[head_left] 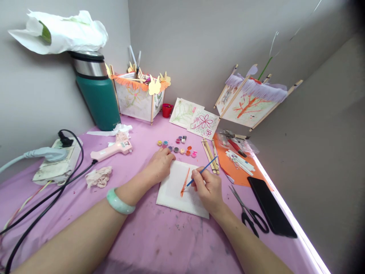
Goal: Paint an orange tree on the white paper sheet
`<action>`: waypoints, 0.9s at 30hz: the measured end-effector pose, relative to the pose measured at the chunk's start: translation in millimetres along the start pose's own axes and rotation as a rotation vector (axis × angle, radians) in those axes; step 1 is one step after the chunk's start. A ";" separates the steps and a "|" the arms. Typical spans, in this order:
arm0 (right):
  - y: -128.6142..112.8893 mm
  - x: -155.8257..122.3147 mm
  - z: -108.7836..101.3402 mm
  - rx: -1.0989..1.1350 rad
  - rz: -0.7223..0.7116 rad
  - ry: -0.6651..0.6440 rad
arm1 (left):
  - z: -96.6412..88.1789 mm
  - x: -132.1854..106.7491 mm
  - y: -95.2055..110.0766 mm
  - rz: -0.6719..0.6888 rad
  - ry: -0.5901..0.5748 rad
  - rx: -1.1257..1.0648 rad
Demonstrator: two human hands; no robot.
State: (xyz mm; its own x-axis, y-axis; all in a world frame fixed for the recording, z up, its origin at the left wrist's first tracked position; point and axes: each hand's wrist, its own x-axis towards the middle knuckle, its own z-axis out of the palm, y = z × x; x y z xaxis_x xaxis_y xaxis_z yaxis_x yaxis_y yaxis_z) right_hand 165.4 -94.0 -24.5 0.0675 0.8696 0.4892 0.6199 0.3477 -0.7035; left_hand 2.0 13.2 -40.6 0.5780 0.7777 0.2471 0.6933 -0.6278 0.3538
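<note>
A paintbrush (202,170) with a blue handle is pinched in my right hand (207,187). Its tip touches, or hovers just over, a white textured sheet (173,192) beside an orange-red painted streak (185,182). My left hand (160,164) lies on the upper left corner of the sheet, fingers laid out and partly hidden from view. Just beyond those fingers stands a strip of small paint pots (176,150) in several colours. A second cluster of paint pots (180,139) is behind it.
Scissors (248,213) and a black phone (270,205) lie right of my right hand. Thin wooden sticks (210,156) are beyond it. A pink glue gun (112,149), crumpled tissue (99,177) and power strip (57,161) sit left. A green bottle (98,101) and decorated lantern-like boxes (134,101) stand behind.
</note>
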 end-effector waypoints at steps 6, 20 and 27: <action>-1.0 -2.7 3.0 0.035 0.031 -0.032 | 0.1 0.2 0.2 0.007 0.006 0.006; -0.4 -2.0 1.6 -0.031 0.026 -0.056 | 0.2 0.0 -1.4 0.012 0.012 -0.006; -1.4 0.4 -3.5 -0.128 -0.110 0.009 | -0.4 -0.7 0.4 0.001 0.002 -0.002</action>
State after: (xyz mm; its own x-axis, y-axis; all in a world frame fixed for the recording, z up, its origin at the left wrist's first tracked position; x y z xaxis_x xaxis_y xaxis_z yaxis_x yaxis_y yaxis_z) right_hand 167.3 -95.4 -21.5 -0.0003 0.8253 0.5647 0.7181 0.3931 -0.5742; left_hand 1.7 12.4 -40.2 0.5778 0.7772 0.2491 0.6919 -0.6284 0.3555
